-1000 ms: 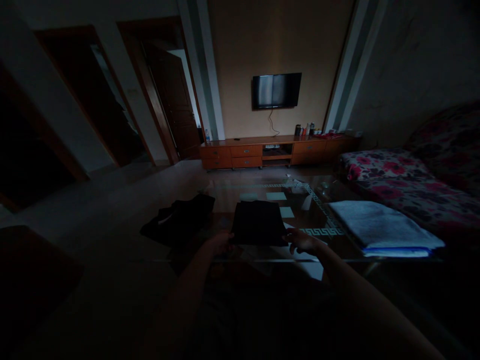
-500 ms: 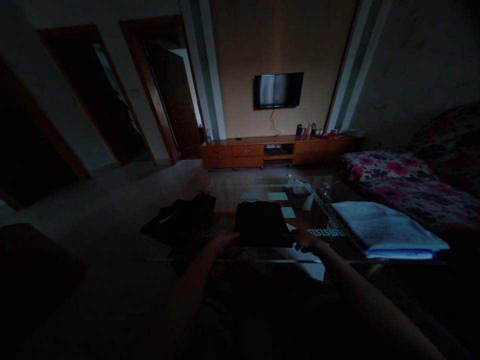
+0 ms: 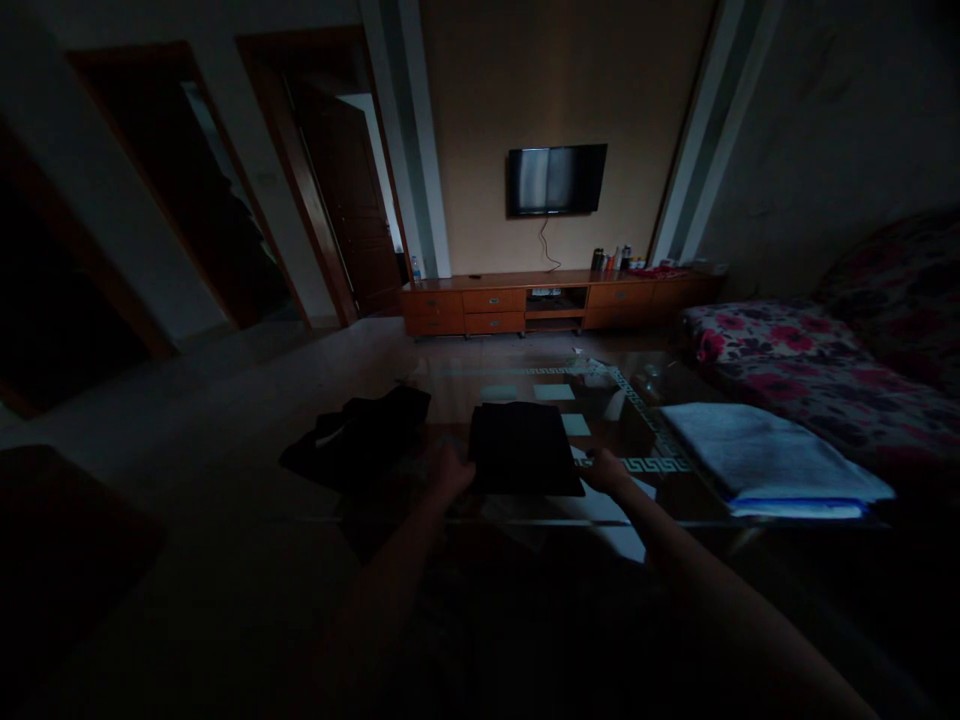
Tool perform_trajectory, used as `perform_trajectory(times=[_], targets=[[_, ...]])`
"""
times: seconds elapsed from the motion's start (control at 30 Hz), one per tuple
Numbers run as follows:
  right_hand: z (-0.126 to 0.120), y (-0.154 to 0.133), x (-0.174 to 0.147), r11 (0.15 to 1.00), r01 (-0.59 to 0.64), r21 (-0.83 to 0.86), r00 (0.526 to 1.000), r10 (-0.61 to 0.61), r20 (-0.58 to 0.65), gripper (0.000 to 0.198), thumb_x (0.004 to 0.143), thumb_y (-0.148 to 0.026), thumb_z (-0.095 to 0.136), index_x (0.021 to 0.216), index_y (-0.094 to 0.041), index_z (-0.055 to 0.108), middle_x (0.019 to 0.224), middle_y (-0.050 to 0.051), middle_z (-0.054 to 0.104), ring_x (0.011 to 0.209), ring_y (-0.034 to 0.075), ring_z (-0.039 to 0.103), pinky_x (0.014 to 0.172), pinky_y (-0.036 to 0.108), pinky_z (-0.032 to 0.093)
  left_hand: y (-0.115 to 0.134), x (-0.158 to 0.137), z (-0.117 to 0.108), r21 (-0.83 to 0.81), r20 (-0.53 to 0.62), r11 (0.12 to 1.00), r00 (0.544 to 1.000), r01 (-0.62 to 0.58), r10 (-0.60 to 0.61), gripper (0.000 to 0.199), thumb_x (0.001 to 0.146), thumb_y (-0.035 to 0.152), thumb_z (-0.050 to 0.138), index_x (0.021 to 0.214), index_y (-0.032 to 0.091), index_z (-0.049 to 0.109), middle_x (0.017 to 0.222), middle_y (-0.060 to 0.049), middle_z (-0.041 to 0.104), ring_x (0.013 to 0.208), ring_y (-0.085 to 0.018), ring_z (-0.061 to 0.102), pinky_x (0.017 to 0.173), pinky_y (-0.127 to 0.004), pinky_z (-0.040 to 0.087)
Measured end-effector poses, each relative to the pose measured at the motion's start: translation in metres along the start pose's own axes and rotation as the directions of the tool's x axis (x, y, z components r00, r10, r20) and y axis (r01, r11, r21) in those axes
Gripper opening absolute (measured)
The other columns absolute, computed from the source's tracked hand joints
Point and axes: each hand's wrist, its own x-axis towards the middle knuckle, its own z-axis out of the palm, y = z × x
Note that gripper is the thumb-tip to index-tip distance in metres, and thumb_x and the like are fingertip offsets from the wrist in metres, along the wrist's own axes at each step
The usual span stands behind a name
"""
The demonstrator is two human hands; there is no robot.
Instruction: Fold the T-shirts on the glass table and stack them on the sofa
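A black folded cloth (image 3: 523,450), perhaps a garment, lies flat on the glass table (image 3: 465,522) in front of me. At its left edge is my left hand (image 3: 452,470), thumb by the cloth and the other fingers stretched forward, though dim. My right hand (image 3: 609,472) hovers just off the right edge, fingers apart and nothing seen in them. To the left lies a loose, crumpled black cloth (image 3: 360,440). A folded light-blue cloth (image 3: 772,455) with a bright blue edge rests on the table's right end.
Beyond the table stands a low wooden cabinet (image 3: 495,302) with bottles on its right part, below a wall television (image 3: 557,180). A flower-patterned sofa (image 3: 787,335) is on the right. A dark brown piece of furniture (image 3: 75,540) sits at the left. The room is dim.
My right hand has come off the folded black cloth's near right corner and moved slightly right. My left hand has turned, its fingers now pointing more forward. The cloth stays put.
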Motion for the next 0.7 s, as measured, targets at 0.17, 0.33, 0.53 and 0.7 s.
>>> perform_trajectory(times=[0.17,0.33,0.53,0.7], targets=[[0.027,-0.052,-0.005,0.940,0.246,-0.236,0.951,-0.282,-0.129,0.039,0.100,-0.035,0.048,0.134,-0.018,0.056,0.136,0.019,0.059,0.127,0.030,0.054,0.104,0.040,0.041,0.027,0.000,0.031,0.486,-0.010,0.783,0.893,-0.389,0.451,0.029,0.098,0.023,0.046,0.123,0.017,0.059,0.135,-0.015,0.055,0.130,-0.026,0.052,0.111,-0.040,0.040],[0.075,-0.077,-0.006,0.787,0.452,-0.421,0.878,-0.476,0.051,0.053,0.104,-0.038,0.035,0.153,-0.021,0.045,0.163,0.012,0.036,0.151,0.031,0.029,0.121,0.046,0.021,0.019,0.004,0.069,0.590,0.096,0.668,0.862,-0.452,0.498,0.053,0.102,0.035,0.037,0.151,0.015,0.045,0.163,-0.013,0.037,0.153,-0.030,0.026,0.123,-0.049,0.023],[0.088,-0.050,0.009,0.744,0.537,-0.398,0.842,-0.501,0.201,0.063,0.105,-0.049,0.030,0.162,-0.022,0.029,0.170,0.009,0.017,0.157,0.027,0.011,0.126,0.047,0.007,0.002,0.008,0.074,0.612,0.146,0.647,0.869,-0.455,0.474,0.061,0.102,0.039,0.034,0.159,0.015,0.035,0.167,-0.012,0.029,0.156,-0.029,0.021,0.126,-0.049,0.018],[0.078,-0.038,0.012,0.746,0.565,-0.353,0.824,-0.529,0.201,0.065,0.103,-0.060,0.032,0.161,-0.030,0.033,0.170,0.004,0.017,0.158,0.028,0.006,0.126,0.048,0.006,-0.001,0.008,0.071,0.613,0.153,0.621,0.844,-0.489,0.514,0.064,0.101,0.041,0.039,0.159,0.016,0.033,0.167,-0.012,0.028,0.156,-0.030,0.020,0.126,-0.050,0.017]])
